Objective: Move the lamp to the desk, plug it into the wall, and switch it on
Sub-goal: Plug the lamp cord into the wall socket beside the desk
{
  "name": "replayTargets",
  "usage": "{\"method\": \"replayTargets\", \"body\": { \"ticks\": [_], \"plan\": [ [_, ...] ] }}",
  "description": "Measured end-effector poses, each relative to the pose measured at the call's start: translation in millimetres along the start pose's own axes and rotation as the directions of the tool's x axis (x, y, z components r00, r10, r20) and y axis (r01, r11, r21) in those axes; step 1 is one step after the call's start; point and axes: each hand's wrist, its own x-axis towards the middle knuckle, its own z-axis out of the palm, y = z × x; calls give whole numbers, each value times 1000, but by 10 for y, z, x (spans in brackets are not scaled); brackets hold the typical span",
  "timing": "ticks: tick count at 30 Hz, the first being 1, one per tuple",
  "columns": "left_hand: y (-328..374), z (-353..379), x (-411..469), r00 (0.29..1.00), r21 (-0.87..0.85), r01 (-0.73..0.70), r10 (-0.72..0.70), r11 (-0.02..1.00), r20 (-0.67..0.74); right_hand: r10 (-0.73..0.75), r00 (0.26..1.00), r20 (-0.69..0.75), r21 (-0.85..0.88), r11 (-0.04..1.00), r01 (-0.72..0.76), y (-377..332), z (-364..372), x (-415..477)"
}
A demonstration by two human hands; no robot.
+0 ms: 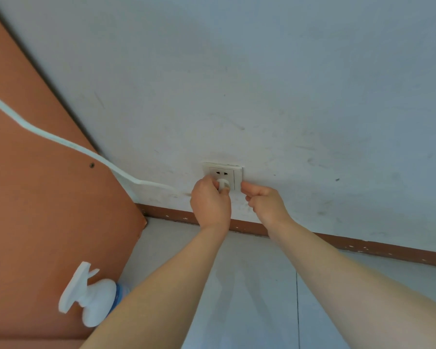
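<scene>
A cream wall socket (230,172) sits low on the pale wall, its upper two-pin holes showing. My left hand (210,204) grips a white round plug (223,184) pressed against the socket's lower part. A white cord (61,141) runs from the plug up to the left, across the brown desk side panel (35,197). My right hand (264,201) is beside the socket's lower right corner, fingers curled, thumb touching the plate's edge, holding nothing I can see. The lamp itself is out of view.
A white clip-like object with a rounded body (86,295) lies at the foot of the panel, with something blue behind it. A brown skirting board (363,245) runs along the wall's base above a grey tiled floor (249,285).
</scene>
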Motion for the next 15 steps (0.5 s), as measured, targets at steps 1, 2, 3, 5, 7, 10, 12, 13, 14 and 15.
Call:
{"method": "replayTargets", "body": {
  "ticks": [1,2,3,5,7,10,12,13,14,15],
  "plan": [
    [11,-10,-9,1000,-15,7,-7,1000,6,4,1000,10,-5,1000,-4,-10,-2,-14],
    [21,-26,-17,1000,-33,12,-12,999,16,5,1000,23,-12,1000,-5,-24,-7,-36],
    [23,-38,-26,999,-46,16,-15,999,29,4,999,38,-21,1000,-3,-31,-15,-52],
    [18,-67,-32,999,-58,12,-9,998,53,-6,999,54,-36,999,8,-58,-36,-81],
    [19,-98,-52,997,-64,-4,9,998,72,-22,999,46,-28,999,23,-96,-63,-105],
    [30,-148,-106,993,-35,-51,55,998,102,-55,999,2,24,998,55,-166,-80,-144],
    [30,-183,-127,990,-4,-101,101,995,103,-76,997,-31,28,997,77,-189,-79,-160],
    [34,-202,-127,988,11,-126,124,992,94,-84,996,-43,24,996,85,-187,-81,-158],
    [39,-227,-118,986,26,-150,147,988,80,-88,995,-53,21,996,89,-182,-83,-152],
    [50,-255,-105,983,35,-172,170,984,67,-89,994,-60,22,996,90,-179,-86,-140]
  ]
}}
